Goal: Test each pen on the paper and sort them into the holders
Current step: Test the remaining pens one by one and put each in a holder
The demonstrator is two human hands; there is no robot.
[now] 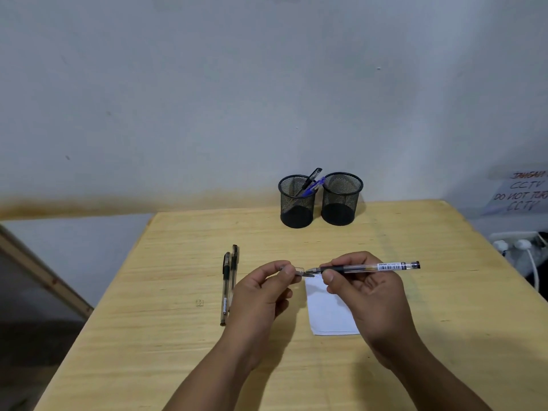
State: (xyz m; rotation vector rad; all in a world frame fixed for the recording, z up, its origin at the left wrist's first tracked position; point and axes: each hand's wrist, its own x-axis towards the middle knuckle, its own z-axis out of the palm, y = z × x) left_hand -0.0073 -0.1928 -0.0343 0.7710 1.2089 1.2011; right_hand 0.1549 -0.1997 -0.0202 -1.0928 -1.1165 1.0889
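I have the gel pen [367, 266] pinched in my right hand [370, 292] just above the paper slip [329, 312], my left hand [261, 292] fingers pinching its clear cap [296, 269], so I'd pull the cap straight off, keeping the tip over the slip.

This looks like a plain office or back room, sparsely fitted. A pale yellow wooden table [415, 336] stands against a bare grey-white painted wall [207, 84] with a brown stain along its foot. At twelve o'clock on the table two black wire-mesh pen holders [297, 203] stand side by side. At two o'clock a handwritten paper notice [522, 191] mentions CCTV, and below it, at three o'clock, a white power strip [516, 240] holds white plugs. At nine o'clock a bare wooden frame [44, 271] leans by the wall.
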